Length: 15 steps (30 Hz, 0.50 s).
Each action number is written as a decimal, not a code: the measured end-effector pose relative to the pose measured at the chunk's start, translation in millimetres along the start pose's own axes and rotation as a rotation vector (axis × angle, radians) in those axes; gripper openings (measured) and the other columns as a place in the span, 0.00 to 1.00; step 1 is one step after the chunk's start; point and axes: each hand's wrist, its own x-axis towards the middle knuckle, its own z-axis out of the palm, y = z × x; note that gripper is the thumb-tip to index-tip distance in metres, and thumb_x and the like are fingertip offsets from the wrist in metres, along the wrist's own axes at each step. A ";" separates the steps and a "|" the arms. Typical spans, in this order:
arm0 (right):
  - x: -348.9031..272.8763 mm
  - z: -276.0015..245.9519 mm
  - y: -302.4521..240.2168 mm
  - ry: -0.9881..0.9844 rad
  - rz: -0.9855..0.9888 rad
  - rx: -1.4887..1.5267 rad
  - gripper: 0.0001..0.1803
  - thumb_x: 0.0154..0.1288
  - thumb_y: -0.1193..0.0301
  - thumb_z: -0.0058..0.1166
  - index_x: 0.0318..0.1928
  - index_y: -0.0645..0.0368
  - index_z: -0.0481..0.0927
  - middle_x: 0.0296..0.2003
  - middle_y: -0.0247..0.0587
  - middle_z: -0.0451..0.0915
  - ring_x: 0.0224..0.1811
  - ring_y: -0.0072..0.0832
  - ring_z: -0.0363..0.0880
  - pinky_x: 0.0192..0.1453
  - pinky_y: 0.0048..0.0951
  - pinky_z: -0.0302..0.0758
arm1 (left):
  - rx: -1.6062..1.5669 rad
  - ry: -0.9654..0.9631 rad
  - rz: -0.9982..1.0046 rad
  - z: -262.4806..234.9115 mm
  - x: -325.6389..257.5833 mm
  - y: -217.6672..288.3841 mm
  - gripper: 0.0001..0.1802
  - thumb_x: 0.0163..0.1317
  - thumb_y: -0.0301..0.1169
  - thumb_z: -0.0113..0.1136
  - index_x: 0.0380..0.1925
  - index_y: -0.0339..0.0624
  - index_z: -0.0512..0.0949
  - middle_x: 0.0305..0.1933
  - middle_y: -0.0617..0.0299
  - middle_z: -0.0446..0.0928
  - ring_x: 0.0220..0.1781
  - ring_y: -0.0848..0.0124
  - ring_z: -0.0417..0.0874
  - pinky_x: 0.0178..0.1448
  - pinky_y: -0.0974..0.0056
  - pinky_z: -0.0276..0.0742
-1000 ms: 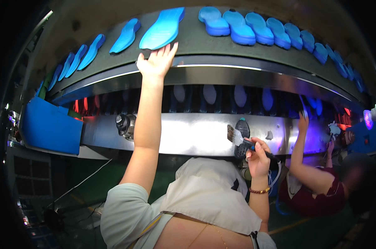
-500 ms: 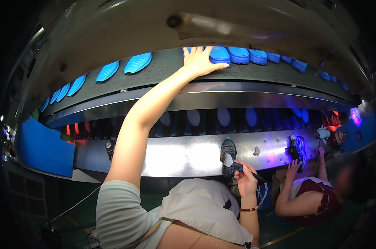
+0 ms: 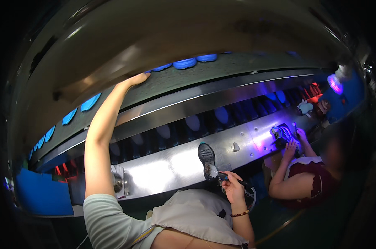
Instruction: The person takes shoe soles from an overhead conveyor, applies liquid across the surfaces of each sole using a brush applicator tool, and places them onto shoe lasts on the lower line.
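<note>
- From my end, the right hand [image 3: 233, 189] grips a brush [image 3: 213, 171], its bristles over the near end of a black sole [image 3: 206, 151]; I can't tell whether they touch it.
- The sole lies on the metal table [image 3: 167, 166], close to its front edge.
- I see the left hand [image 3: 137, 79] stretched over the belt [image 3: 238, 62], near the blue soles [image 3: 184, 63]; its fingertips are partly hidden, so I can't tell whether it is open or holding anything.
- My first worry: with the arms so far apart, the brush could drift and smear the sole or nudge it off the table.
- The dark hood [image 3: 175, 33] blocks my view of the reach, so a knock against it or a misjudged grab seems possible.
- The pale cord [image 3: 254, 195] by the right wrist could snag and tug the brush.
- As for brands, labels or writing, I can make out none legibly; small marks would be lost in the glare and dimness.
</note>
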 end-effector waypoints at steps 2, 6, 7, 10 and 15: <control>6.8 -2.4 1.7 0.013 0.012 0.011 0.10 0.61 0.74 0.45 0.40 0.65 0.74 0.35 0.46 0.78 0.24 0.23 0.74 0.27 0.21 0.71 | 0.114 -0.070 -0.048 -1.7 7.1 17.6 0.22 0.49 0.29 0.58 0.47 0.50 0.68 0.52 0.53 0.68 0.55 0.54 0.68 0.56 0.58 0.63; 12.6 -4.1 -1.5 -0.021 0.053 0.016 0.10 0.61 0.74 0.46 0.40 0.65 0.74 0.31 0.41 0.78 0.24 0.23 0.74 0.28 0.21 0.70 | 0.078 -0.052 0.047 -12.7 21.1 68.3 0.22 0.53 0.31 0.55 0.50 0.52 0.66 0.46 0.48 0.73 0.50 0.48 0.71 0.52 0.54 0.67; 13.6 -3.8 -0.1 -0.033 0.055 0.024 0.10 0.61 0.74 0.46 0.40 0.65 0.74 0.30 0.41 0.78 0.24 0.23 0.74 0.28 0.21 0.70 | 0.080 -0.061 0.056 -16.0 25.7 85.3 0.22 0.53 0.31 0.55 0.50 0.52 0.66 0.46 0.48 0.73 0.50 0.48 0.71 0.52 0.54 0.67; 10.6 -8.3 6.7 -0.002 0.041 0.057 0.10 0.61 0.74 0.46 0.40 0.65 0.75 0.29 0.40 0.77 0.24 0.23 0.74 0.28 0.21 0.69 | -0.026 -0.128 0.060 -5.5 49.1 122.5 0.22 0.54 0.32 0.54 0.51 0.53 0.64 0.43 0.46 0.74 0.46 0.47 0.73 0.48 0.52 0.68; 2.1 -22.4 8.6 0.013 0.013 0.078 0.10 0.61 0.73 0.46 0.41 0.66 0.74 0.32 0.42 0.78 0.25 0.23 0.74 0.29 0.20 0.69 | 0.030 -0.193 0.025 9.1 77.4 162.1 0.23 0.54 0.32 0.52 0.51 0.52 0.64 0.44 0.49 0.75 0.47 0.51 0.74 0.48 0.53 0.69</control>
